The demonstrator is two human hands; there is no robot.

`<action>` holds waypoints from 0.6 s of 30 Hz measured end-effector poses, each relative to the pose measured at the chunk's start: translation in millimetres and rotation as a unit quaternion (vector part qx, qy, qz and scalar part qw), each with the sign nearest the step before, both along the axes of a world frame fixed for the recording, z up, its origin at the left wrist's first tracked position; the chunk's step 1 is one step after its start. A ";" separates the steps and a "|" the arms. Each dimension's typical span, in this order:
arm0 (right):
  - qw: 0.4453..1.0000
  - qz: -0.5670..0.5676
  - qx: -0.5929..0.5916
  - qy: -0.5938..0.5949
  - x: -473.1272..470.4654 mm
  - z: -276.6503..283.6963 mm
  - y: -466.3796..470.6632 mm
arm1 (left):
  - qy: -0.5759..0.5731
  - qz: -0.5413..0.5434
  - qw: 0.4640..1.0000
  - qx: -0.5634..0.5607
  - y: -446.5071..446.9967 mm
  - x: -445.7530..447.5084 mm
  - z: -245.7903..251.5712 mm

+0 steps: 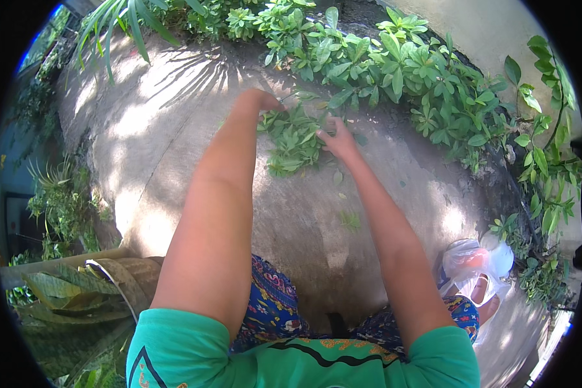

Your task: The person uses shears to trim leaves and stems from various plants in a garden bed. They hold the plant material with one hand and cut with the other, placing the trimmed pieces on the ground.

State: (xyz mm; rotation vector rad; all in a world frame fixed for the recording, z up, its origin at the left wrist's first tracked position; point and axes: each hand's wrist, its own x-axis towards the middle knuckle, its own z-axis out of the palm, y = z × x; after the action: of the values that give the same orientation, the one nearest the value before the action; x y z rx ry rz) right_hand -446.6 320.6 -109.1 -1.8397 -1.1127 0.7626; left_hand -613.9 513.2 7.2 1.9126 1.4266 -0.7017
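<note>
A heap of cut leafy green sprigs lies on the concrete ground in front of me. My left hand bends over the heap's far left edge. Its fingertips are mostly hidden behind the wrist, beside a thin dark piece that is too small to make out. At the right side of the heap is my right hand, thumb and fingers curved at the leaves. Whether it grips any of them is unclear.
Low leafy shrubs border the ground at the far side and right, before a pale wall. Loose leaves lie nearer me. A clear plastic bag sits at right. Large dry fronds lie at left.
</note>
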 end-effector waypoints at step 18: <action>0.936 0.143 -0.275 -0.168 -41.5 51.2 131.1 | -0.108 0.124 0.985 0.054 76.2 -2.5 -58.4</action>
State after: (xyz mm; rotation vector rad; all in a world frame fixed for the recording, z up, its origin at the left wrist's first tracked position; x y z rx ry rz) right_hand -488.0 451.7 -57.9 -2.3719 -1.5215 1.0311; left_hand -616.4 589.3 -51.2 1.7870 1.5526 -0.2962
